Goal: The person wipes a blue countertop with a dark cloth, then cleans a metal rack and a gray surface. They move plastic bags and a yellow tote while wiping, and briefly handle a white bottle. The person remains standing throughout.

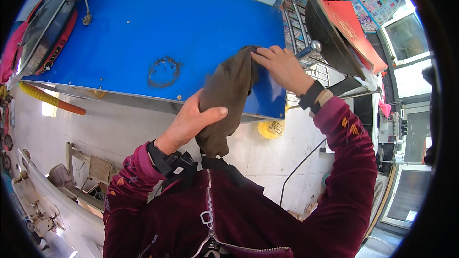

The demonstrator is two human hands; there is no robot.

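Observation:
A dark olive-brown piece of cloth (224, 98) hangs between my hands, over the front edge of the blue tabletop (119, 43). My left hand (189, 119) is closed on its lower left side, the thumb lying across the fabric. At its upper right corner, my right hand (282, 69) pinches the cloth between thumb and fingers. The fabric is folded and creased, and its lower end reaches down near my jacket (229, 210). What kind of garment or cloth it is, I cannot tell.
A ring-shaped dark burn mark (164, 72) scars the tabletop. At the far left stands a red-and-black appliance (60, 43) near a plug (87, 19). A metal rack (306, 38) holds a dark pan (330, 38) at right. A sewing machine (33, 205) sits lower left.

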